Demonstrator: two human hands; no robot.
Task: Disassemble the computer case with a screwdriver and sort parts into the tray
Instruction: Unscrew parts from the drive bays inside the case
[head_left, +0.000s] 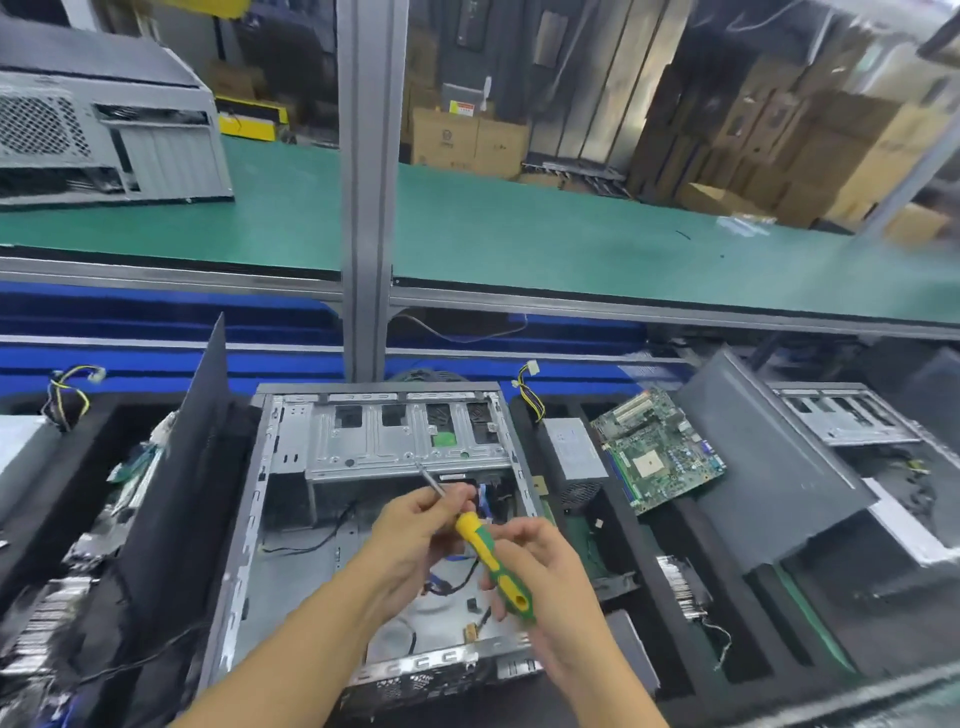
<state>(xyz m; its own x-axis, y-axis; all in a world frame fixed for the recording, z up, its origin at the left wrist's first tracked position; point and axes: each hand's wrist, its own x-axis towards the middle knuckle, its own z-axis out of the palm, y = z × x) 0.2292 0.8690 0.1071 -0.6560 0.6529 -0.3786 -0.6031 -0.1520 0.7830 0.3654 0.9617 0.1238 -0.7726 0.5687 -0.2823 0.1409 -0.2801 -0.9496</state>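
Panel (176, 493) left, motherboard (660, 452) right of case (374, 387); hands (410, 530) (545, 571) grip screwdriver (493, 561).

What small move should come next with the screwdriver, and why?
Probably engage the screwdriver tip at the front edge of the drive cage: the right hand grips its handle, the left hand pinches the shaft, tip pointing there.

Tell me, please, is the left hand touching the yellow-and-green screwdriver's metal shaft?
Touching: in the head view, the left hand pinches the metal shaft of the yellow-and-green screwdriver.
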